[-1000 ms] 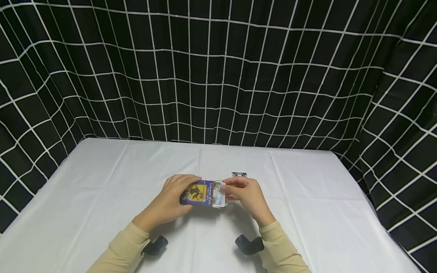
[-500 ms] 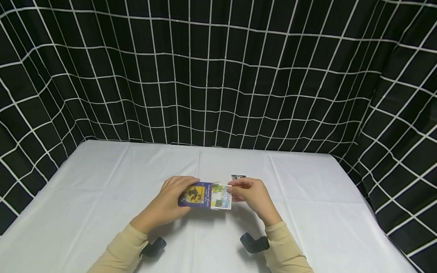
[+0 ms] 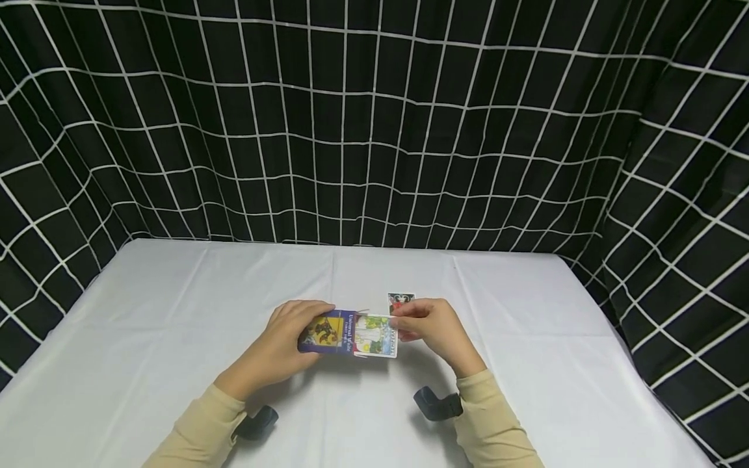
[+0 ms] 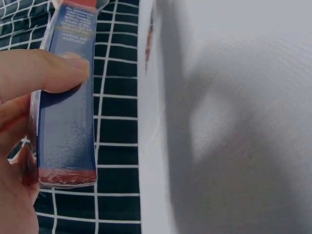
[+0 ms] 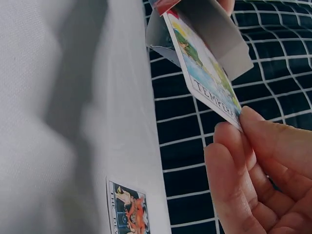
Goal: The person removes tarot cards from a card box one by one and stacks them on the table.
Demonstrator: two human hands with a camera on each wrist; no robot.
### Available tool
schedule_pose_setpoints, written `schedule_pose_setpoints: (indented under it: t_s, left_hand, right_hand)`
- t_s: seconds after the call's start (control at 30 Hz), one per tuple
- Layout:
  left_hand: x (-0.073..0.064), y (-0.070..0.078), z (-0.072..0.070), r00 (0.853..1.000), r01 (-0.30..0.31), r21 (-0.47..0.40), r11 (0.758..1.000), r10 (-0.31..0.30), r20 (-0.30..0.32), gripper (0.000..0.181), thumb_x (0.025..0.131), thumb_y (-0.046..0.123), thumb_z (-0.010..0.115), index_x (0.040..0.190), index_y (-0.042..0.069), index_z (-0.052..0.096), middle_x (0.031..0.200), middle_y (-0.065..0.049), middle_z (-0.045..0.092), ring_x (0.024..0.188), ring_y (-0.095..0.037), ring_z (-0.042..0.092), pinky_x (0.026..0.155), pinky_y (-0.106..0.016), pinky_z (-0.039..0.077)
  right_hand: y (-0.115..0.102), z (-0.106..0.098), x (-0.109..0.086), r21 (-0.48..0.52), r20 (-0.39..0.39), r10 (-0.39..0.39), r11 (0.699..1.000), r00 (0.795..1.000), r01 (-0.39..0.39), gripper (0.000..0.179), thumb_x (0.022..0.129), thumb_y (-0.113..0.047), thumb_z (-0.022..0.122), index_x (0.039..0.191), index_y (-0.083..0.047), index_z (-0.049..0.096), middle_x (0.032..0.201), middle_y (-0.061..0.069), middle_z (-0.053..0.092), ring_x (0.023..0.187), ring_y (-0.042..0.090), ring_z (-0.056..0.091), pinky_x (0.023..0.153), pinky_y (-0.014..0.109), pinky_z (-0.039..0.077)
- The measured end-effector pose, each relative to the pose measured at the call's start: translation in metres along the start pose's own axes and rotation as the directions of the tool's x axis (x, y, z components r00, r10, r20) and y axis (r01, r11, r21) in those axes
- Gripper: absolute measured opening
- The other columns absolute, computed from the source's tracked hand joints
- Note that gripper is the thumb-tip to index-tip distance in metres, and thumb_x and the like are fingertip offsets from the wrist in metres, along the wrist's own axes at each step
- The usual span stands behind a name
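Your left hand [image 3: 285,342] gripped the blue card box [image 3: 328,332] above the worktop [image 3: 175,338] centre; your right hand [image 3: 435,327] pinched a card [image 3: 377,335] partway out. One card [image 3: 400,301] already lay just beyond; the rest looked still boxed.

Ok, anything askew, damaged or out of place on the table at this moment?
Nothing stands out. The left hand holds the blue cardboard card box with its flap open, and the right hand pinches a colourful picture card half out of it. One more picture card lies flat on the white tablecloth just beyond the hands.
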State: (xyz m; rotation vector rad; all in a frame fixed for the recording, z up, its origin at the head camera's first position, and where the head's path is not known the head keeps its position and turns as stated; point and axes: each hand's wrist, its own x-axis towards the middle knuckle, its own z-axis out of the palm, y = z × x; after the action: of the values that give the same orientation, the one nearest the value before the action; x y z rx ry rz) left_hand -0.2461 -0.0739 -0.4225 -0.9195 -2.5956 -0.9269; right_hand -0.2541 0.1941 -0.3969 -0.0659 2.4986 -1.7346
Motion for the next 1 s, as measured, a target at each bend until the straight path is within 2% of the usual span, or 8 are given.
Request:
schedule_pose_setpoints:
  t_s: [0.17,0.3,0.57,0.7,1.0]
  left_hand:
    - [-0.001,-0.002,0.000,1.000,0.021,-0.013,1.000,-0.021,0.021,0.074,0.065,0.010,0.077,0.132,0.017,0.048,0.131,0.002,0.052,0.122,-0.019,0.041,0.108,-0.042,0.024]
    - [-0.002,-0.003,-0.002,0.999,0.036,-0.016,0.999,-0.036,0.018,0.074,0.066,0.010,0.077,0.133,0.018,0.047,0.132,0.002,0.051,0.123,-0.019,0.040,0.108,-0.043,0.024]
    - [0.002,-0.004,-0.004,1.000,0.006,-0.008,1.000,-0.006,0.001,0.073,0.065,0.011,0.077,0.132,0.016,0.048,0.131,0.001,0.052,0.122,-0.020,0.041,0.106,-0.044,0.025]
    - [0.003,-0.005,-0.004,1.000,-0.001,-0.006,1.000,0.001,-0.009,0.073,0.065,0.011,0.077,0.132,0.016,0.048,0.131,0.001,0.053,0.121,-0.020,0.041,0.106,-0.044,0.025]
    - [0.001,-0.003,-0.006,1.000,0.014,-0.004,1.000,-0.014,-0.010,0.073,0.065,0.010,0.077,0.132,0.017,0.049,0.131,0.001,0.053,0.122,-0.020,0.041,0.107,-0.043,0.025]
  right_hand:
    - [-0.001,-0.002,-0.001,-0.029,-0.012,0.022,0.999,1.000,-0.023,0.016,0.076,-0.009,0.072,0.088,0.002,0.070,0.085,0.010,0.070,0.065,0.013,0.065,0.065,0.030,0.056]
    - [-0.001,-0.007,-0.001,-0.025,-0.010,0.005,1.000,1.000,-0.006,0.019,0.076,-0.010,0.072,0.090,0.002,0.070,0.088,0.012,0.071,0.066,0.013,0.066,0.066,0.031,0.056]
    - [-0.001,-0.016,-0.001,-0.081,-0.032,0.017,0.997,0.999,-0.019,0.020,0.077,-0.010,0.071,0.092,0.002,0.070,0.089,0.012,0.071,0.067,0.014,0.066,0.067,0.030,0.056]
    - [-0.002,-0.020,-0.003,-0.092,-0.010,0.014,0.996,1.000,-0.015,0.021,0.078,-0.010,0.071,0.094,0.002,0.070,0.088,0.012,0.070,0.069,0.016,0.066,0.070,0.035,0.056]
    - [-0.003,-0.025,-0.004,-0.110,0.075,-0.028,0.993,0.997,0.036,0.021,0.079,-0.011,0.070,0.094,0.003,0.070,0.084,0.012,0.070,0.065,0.012,0.063,0.065,0.030,0.056]
